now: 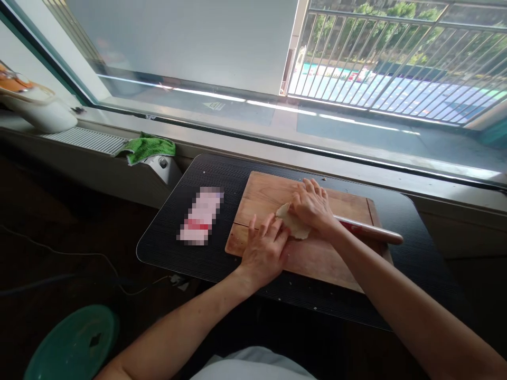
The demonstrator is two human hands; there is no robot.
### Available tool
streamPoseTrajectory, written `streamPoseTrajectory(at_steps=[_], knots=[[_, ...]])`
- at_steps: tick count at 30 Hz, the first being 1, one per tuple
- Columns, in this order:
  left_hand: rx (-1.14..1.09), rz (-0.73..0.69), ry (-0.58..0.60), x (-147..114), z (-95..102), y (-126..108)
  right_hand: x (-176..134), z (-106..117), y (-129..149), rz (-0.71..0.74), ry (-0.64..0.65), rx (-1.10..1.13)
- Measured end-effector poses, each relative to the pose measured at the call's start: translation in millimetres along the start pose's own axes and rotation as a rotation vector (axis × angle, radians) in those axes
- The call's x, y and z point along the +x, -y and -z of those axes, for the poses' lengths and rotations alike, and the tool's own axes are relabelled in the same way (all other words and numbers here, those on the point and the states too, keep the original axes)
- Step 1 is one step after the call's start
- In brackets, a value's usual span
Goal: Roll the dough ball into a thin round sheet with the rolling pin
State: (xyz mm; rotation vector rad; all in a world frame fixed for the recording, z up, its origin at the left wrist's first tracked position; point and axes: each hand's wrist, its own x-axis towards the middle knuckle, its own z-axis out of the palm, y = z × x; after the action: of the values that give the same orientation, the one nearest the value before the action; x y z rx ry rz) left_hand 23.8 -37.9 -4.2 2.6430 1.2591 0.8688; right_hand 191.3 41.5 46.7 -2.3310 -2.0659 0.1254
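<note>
The right hand [312, 203] lies palm down with its fingers stretched out, its grip open and bearing on a thin, pale, dough-like sheet [300, 230], partly covering it. The left hand [266, 249] rests just beside it, its grip spread wide, fingertips touching or nearly touching the sheet's left edge. The sheet lies flat near the middle of a wooden board [263, 192]. Beyond the right wrist is a long tool [378, 233] with a silvery edge, a red side and a rounded brownish end that reaches past the board's right edge; the forearm hides part of it, so I can't fairly say which tool it is. The board sits on a black table [166, 248] dotted with pale crumbs. To its left lies an oblong pink item [204, 208] with a red band, blurred into blocks. Farther out, a green cloth [149, 148] drapes over a ledge beneath the window [190, 47], and a green round thing [71, 343] stands low at left.
</note>
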Motion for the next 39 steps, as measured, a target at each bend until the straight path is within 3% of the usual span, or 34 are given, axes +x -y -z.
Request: streamPoseTrajectory(at_steps=[3,6,11,16,19,22,28,34,39], knots=[[0.005,-0.026,0.005,-2.0,1.6,0.1,-4.6,-3.4,-0.8,0.079,-0.065,0.006],[-0.025,0.001,0.033,3.6,4.5,1.4,2.5,-5.7,-3.4,0.029,-0.083,0.056],[0.010,0.347,0.031,42.7,8.0,11.7,5.7,-9.8,-4.9,0.009,-0.088,0.109],[0.061,0.417,0.175,74.5,10.6,11.0,2.3,-8.9,-3.8,-0.011,-0.108,0.129],[-0.026,0.456,0.198,75.2,12.8,6.3,-0.5,-6.7,-3.7,-0.045,-0.065,0.138],[-0.129,0.480,0.192,66.1,13.8,2.1,-8.5,-8.6,-3.2,0.009,-0.069,0.109],[-0.218,0.294,0.175,41.1,13.6,-0.5,5.0,-7.0,-3.2,-0.045,-0.127,0.140],[-0.081,0.039,0.131,33.0,9.0,6.5,-19.2,-12.1,-3.4,0.054,-0.133,0.126],[-0.011,-0.117,0.061,27.6,2.8,1.8,6.1,-7.2,-5.7,-0.057,-0.119,0.177]])
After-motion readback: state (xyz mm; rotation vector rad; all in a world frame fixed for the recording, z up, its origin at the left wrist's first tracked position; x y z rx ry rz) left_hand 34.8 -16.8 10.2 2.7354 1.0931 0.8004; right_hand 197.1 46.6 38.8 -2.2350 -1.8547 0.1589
